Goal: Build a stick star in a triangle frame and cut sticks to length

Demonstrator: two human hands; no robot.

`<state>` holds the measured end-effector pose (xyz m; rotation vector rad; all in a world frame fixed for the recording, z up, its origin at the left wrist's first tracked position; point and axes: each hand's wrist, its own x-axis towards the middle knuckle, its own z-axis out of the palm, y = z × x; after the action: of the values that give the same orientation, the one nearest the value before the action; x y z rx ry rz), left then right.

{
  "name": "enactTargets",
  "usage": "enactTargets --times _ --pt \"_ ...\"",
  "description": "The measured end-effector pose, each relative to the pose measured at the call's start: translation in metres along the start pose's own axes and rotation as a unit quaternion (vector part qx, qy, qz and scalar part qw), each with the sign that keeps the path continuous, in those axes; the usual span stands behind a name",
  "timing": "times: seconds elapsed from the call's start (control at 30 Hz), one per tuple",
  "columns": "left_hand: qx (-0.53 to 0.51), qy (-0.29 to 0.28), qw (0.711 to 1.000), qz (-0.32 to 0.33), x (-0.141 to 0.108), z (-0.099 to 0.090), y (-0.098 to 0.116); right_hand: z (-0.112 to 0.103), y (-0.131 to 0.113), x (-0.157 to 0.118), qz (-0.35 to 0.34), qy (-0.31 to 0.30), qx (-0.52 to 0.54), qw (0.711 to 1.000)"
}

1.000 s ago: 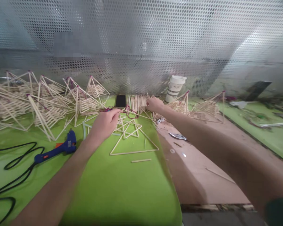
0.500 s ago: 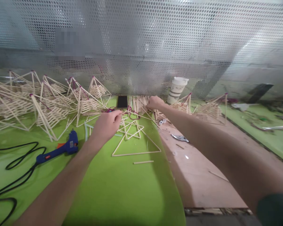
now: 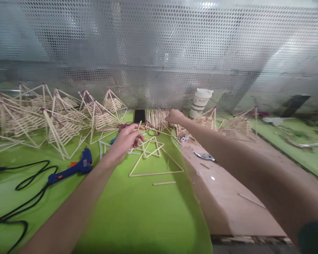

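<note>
In the head view, the left hand (image 3: 125, 139) is pinching a thin stick (image 3: 138, 127) just above the flat stick triangles (image 3: 153, 155) on the green mat (image 3: 137, 211). The right hand (image 3: 174, 115) is closing on the stick pile (image 3: 157, 118) at the mat's far edge, well apart from the left.

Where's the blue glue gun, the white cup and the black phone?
Blue glue gun (image 3: 76, 167): head view, on its blue body.
White cup (image 3: 200, 104): head view, on its side wall.
Black phone (image 3: 139, 115): head view, on its dark screen.
</note>
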<state>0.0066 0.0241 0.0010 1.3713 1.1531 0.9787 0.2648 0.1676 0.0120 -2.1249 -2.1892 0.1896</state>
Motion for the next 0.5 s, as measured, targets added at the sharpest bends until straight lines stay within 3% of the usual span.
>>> enactTargets --times 0.17,0.3,0.4,0.5 --pt "-0.168 0.003 0.985 -0.032 0.001 0.012 -0.003 0.000 -0.007 -0.066 -0.062 0.004 0.185 0.981" --pt "-0.204 0.000 0.979 -0.011 -0.005 0.025 -0.002 0.016 -0.013 -0.139 -0.123 -0.017 0.317 0.940" --pt "-0.234 -0.031 0.972 0.009 -0.012 0.039 -0.005 0.029 -0.016 -0.176 -0.138 -0.046 0.526 0.838" --pt "-0.242 -0.058 0.969 0.006 -0.019 0.052 -0.011 0.039 -0.019 -0.190 -0.113 -0.039 0.598 0.793"
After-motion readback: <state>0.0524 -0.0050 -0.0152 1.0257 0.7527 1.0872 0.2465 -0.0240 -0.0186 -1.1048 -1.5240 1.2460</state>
